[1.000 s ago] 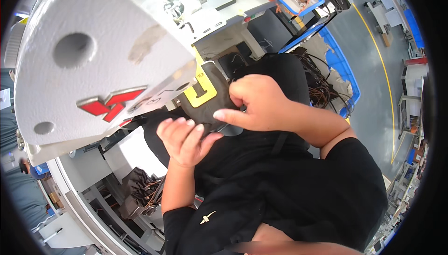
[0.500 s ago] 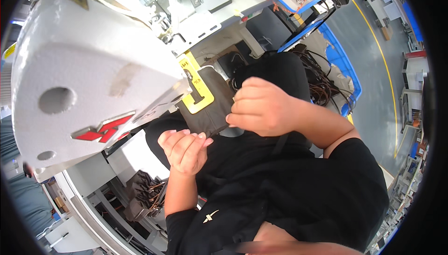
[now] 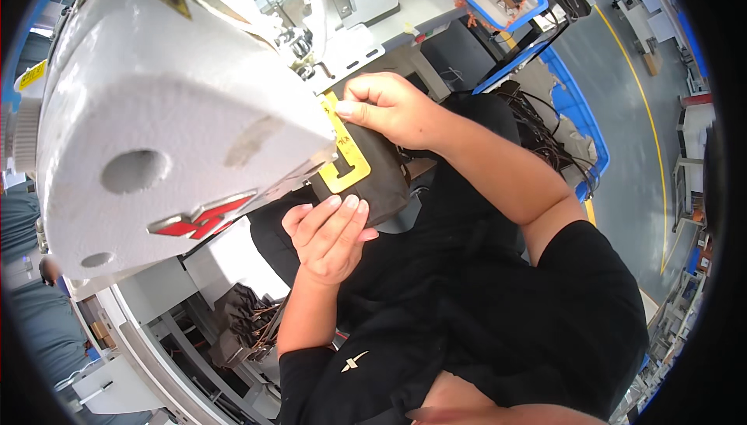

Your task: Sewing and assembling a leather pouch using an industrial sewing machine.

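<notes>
A white sewing machine head (image 3: 132, 122) with red metal lettering fills the upper left. Under its right edge sit a yellow plate (image 3: 350, 172) with a slot and a dark fabric piece (image 3: 381, 188). My right hand (image 3: 389, 114) grips the upper end of the fabric, its thumb on the top of the yellow plate. My left hand (image 3: 327, 242) has its bent fingertips on the fabric's lower edge, with the thumb beside them.
Blue bins (image 3: 595, 145) at the right hold dark cords; a blue tray (image 3: 537, 13) with small parts is above. More dark fabric pieces (image 3: 241, 316) lie lower left. A partly seen person (image 3: 50, 269) is at the far left, beyond the machine frame.
My right hand has moved up and left to the top of the yellow plate and fabric. My left hand has moved slightly up and right along the fabric's lower edge.
</notes>
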`<state>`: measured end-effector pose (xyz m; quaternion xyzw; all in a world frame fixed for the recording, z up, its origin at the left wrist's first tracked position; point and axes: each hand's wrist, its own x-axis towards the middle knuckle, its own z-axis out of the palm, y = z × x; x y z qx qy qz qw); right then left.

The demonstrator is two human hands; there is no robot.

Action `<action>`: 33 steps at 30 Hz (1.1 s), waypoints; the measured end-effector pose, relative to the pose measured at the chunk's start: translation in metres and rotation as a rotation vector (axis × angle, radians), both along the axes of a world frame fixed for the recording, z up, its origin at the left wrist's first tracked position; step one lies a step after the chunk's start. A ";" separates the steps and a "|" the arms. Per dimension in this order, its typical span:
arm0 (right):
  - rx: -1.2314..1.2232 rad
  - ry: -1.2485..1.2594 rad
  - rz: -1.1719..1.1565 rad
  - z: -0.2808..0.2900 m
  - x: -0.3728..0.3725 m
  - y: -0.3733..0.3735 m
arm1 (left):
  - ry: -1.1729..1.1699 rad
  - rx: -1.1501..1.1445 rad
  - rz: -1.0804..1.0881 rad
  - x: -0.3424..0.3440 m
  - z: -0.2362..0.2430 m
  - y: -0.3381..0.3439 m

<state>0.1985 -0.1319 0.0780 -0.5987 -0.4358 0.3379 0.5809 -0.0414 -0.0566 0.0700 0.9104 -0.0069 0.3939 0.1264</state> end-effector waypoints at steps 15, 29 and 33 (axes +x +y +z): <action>-0.005 -0.209 -0.289 0.022 -0.008 -0.025 | 0.058 -1.141 -0.093 0.048 0.015 0.038; 0.135 -1.167 -0.192 0.055 -0.010 0.019 | 0.247 -0.785 0.155 0.016 0.035 0.036; 0.191 -0.884 -0.177 0.052 -0.017 0.009 | 0.235 -0.908 0.109 0.012 0.034 0.040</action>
